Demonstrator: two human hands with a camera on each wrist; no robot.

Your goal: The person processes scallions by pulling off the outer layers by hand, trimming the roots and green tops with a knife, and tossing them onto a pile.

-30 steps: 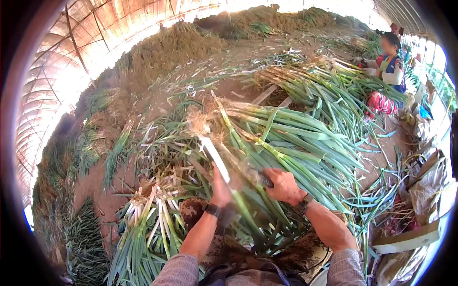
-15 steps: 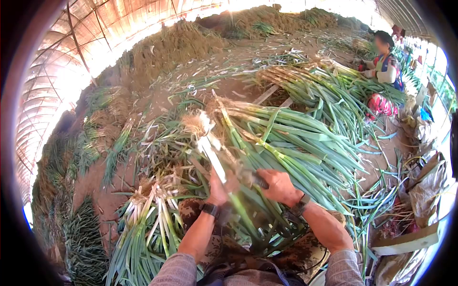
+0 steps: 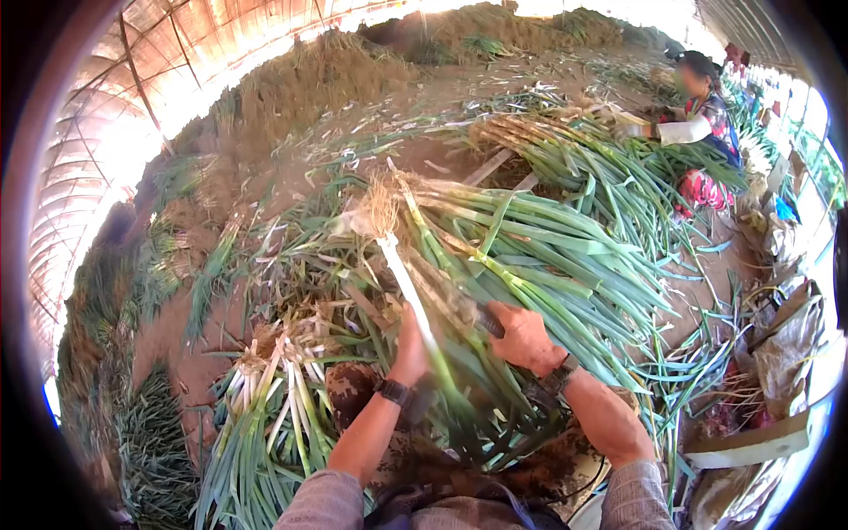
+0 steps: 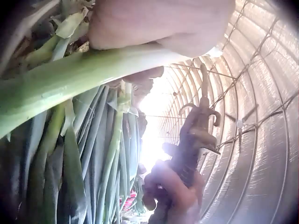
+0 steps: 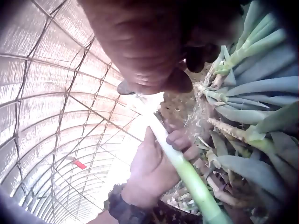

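My left hand [image 3: 411,347] grips a long green onion [image 3: 404,276] around its shank. The onion slants, its bushy roots [image 3: 382,210] up and away from me and its green part down toward my lap. In the right wrist view, the left fingers curl round the white stem [image 5: 164,138]. My right hand [image 3: 527,342] holds a dark air blow gun [image 4: 190,140] by its handle, thin nozzle upward in the left wrist view. The gun stands just right of the onion, apart from it. Blurred husk [image 3: 442,300] shows between the hands.
A large pile of untrimmed green onions [image 3: 565,256] lies at the right. White-stemmed onions [image 3: 291,397] lie in a bunch at lower left. Leaf scraps cover the soil [image 3: 415,157]. Another person [image 3: 702,110] works at the far right. Sacking [image 3: 791,349] lines the right edge.
The onion's root end has shifted to the right, and its white stem looks narrower. Both hands stay near the same place, still holding onion and gun. The other person has leaned leftward.
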